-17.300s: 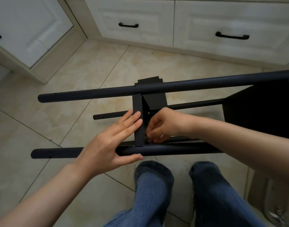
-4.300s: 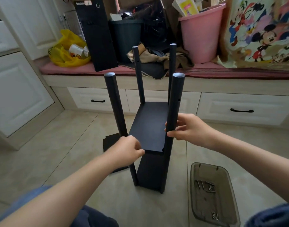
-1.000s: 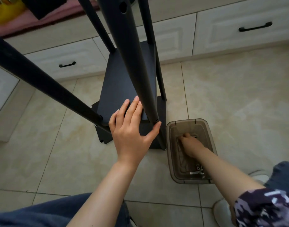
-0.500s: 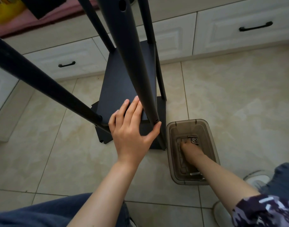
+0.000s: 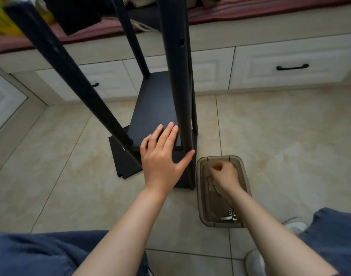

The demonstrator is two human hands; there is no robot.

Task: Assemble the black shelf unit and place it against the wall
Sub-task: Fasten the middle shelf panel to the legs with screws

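Shelf unit (image 5: 156, 108) stands upright on the floor (image 5: 290, 136), its post tops cut off. Left grip (image 5: 162, 156) lies flat and loose on its board, thumb touching a post. Just right, the blurry right grip (image 5: 223, 175) curls over a brown box (image 5: 200, 204); I cannot tell if it holds anything.

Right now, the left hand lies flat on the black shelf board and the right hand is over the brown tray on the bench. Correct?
No: the head view shows the brown tray on the tiled floor, not on the bench. The left hand on the black shelf board and the right hand over the tray are as stated.
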